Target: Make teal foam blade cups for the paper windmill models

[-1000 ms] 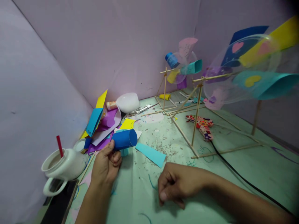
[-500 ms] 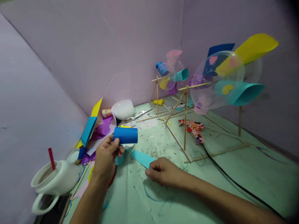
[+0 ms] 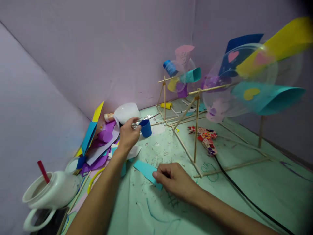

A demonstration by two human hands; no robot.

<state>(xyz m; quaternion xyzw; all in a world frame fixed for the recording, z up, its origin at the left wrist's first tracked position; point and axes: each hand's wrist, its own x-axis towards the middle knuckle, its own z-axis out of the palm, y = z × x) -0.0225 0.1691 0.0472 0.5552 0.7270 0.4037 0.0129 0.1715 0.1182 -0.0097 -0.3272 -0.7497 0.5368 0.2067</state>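
Observation:
My left hand (image 3: 128, 135) is stretched forward and grips a rolled blue paper tube (image 3: 146, 128), held above the green table (image 3: 244, 186) near a white bowl (image 3: 126, 112). My right hand (image 3: 174, 179) rests on the table with its fingers curled, pinching the near end of a light blue paper strip (image 3: 145, 169). Two stick-framed paper wheels stand beyond: a small one (image 3: 182, 76) at the back and a large one (image 3: 254, 78) at the right, its vanes blurred.
A pile of coloured paper sheets (image 3: 97, 140) lies at the left wall. A white jug (image 3: 49, 192) with a red stick sits at the near left. A patterned glue gun (image 3: 205, 135) with a black cord (image 3: 244, 197) lies under the large wheel. Purple walls close in the corner.
My left hand has carried the blue tube forward, away from me, and turned it end-on. My right hand moved onto the light blue strip and pinched its end.

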